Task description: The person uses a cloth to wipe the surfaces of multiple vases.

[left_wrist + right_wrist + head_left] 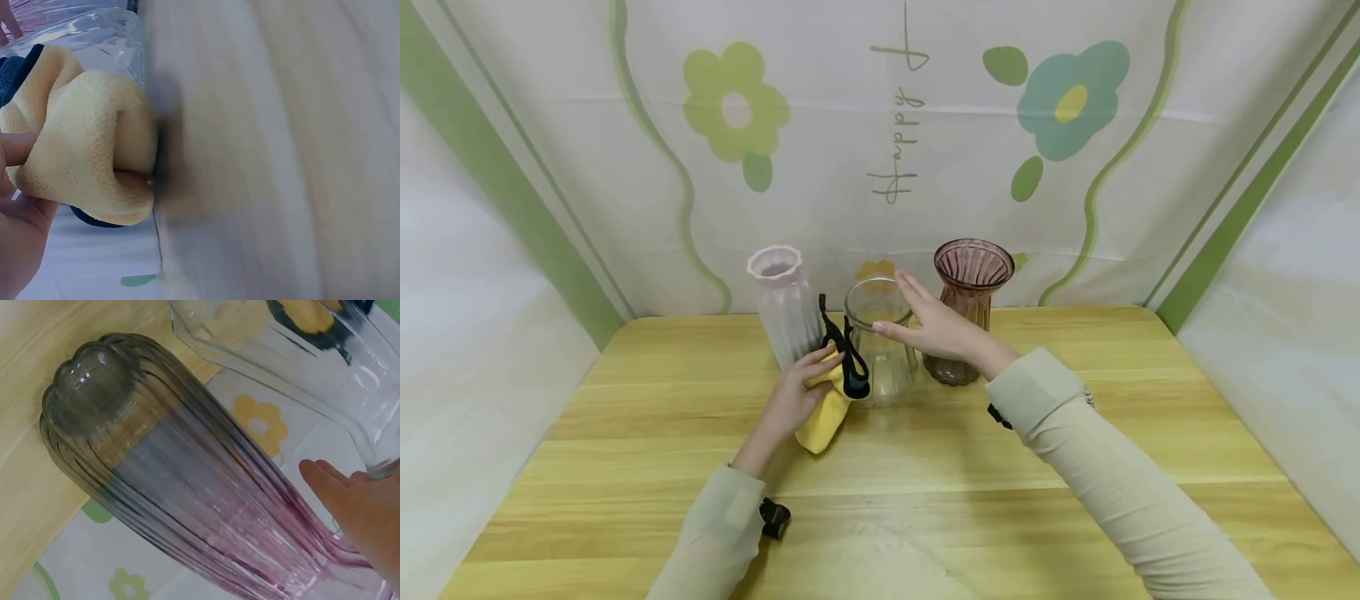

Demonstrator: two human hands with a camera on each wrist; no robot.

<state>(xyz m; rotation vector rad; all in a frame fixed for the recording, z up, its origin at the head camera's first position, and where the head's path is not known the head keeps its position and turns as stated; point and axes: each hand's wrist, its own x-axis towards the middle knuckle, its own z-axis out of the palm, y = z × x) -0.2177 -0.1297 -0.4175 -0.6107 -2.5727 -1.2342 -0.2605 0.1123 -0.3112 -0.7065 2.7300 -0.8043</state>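
Note:
My left hand (801,387) grips a folded yellow cloth (823,421) with dark edging and a black loop, close in front of the clear glass vase (887,367). The left wrist view shows the cloth's fuzzy, bunched folds (94,137) with my fingers around its side. At the clear vase's rim is my right hand (936,321), fingers straight, with the thumb toward the near side of the mouth and the fingertips at the far side. From the right wrist, those fingers (337,487) show beside the clear vase's neck.
A pale pink-white vase (790,312) with a scalloped rim stands left of the clear one. To its right stands a ribbed purple-brown vase (970,308), close by my right hand. All are near the back edge of the wooden table (880,517), before a flowered curtain (850,125).

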